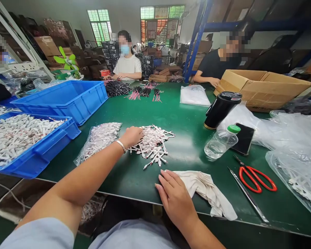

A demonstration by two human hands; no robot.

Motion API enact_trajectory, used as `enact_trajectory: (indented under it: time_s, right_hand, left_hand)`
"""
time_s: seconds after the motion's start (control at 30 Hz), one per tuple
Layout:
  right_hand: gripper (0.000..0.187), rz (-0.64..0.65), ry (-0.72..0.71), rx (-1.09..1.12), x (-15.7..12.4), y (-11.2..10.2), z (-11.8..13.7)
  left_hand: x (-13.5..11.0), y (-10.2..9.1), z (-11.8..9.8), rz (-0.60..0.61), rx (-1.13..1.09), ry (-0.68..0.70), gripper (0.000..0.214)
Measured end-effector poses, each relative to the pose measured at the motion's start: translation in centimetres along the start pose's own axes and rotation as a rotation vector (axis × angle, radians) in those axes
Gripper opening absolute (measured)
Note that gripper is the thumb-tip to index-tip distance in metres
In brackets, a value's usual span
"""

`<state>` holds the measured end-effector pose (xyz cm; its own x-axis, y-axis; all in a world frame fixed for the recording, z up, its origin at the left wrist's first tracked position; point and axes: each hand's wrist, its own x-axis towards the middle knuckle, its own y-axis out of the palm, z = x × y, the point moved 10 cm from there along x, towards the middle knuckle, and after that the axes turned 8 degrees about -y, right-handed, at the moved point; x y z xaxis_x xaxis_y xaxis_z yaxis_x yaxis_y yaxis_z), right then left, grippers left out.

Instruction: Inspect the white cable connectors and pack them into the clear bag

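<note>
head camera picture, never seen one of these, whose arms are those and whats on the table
This is one picture from a camera worn on a person's head, looking forward and down, so the two arms at the bottom are that person's own. The left hand rests on a loose pile of small white parts. The right hand lies on a crumpled off-white cloth. Both are on a green-topped workbench. Beside the pile lies a clear plastic bag of similar parts, and a blue crate holds many more. To the right are red-handled scissors and a plastic water bottle. Two other people sit at the far side of the bench.
</note>
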<state>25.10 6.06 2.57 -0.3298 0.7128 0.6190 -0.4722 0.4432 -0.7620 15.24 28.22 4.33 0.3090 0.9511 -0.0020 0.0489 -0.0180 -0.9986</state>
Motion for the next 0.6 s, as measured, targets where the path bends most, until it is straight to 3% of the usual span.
enact_trajectory:
  time_s: [0.17, 0.27, 0.4, 0.5, 0.6]
  right_hand:
    - [0.024, -0.014, -0.006, 0.017, -0.1, -0.1, -0.1]
    - [0.024, -0.100, 0.000, 0.083, -0.2, -1.2, -0.3]
    - [0.022, -0.232, 0.183, 0.315, -0.1, -2.5, -1.5]
    - [0.024, -0.179, 0.384, 0.534, 0.6, -0.6, -2.2]
    - [0.031, -0.124, 0.467, 0.660, 1.7, 1.8, -1.7]
  left_hand:
    - [-1.3, -1.4, 0.1, -0.075, -0.112, 0.031, 0.025]
    - [-2.7, -2.3, -0.2, -0.104, -0.216, 0.064, 0.023]
    - [-6.9, -3.1, -1.6, -0.066, -0.387, 0.161, 0.029]
    - [-11.0, -2.5, -2.6, 0.027, -0.617, 0.250, 0.031]
    - [-14.0, -1.0, -2.1, 0.104, -0.845, 0.245, 0.027]
